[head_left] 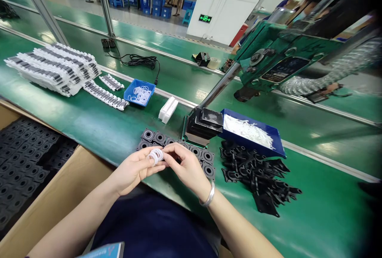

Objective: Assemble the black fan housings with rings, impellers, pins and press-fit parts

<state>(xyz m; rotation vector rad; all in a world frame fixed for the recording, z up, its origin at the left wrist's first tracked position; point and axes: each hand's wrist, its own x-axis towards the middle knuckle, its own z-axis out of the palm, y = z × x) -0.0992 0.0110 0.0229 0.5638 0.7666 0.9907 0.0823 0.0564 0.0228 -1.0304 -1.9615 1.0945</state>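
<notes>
Several white rings, stacked loosely side by side, are gripped between the thumb and fingers of my left hand. My right hand, with a silver bangle at the wrist, meets them from the other side. Its thumb and fingertips pinch at the edge of the rings. Just beyond both hands, square black plastic parts with round centre holes lie in rows on the green table; my hands partly hide them. A blue tray farther back holds more thin white rings.
A green press with a black block base stands ahead on the right. Behind it sits a blue bin of white strips, beside piled black parts. White-and-grey stacked strips lie left. A cardboard box holds black parts.
</notes>
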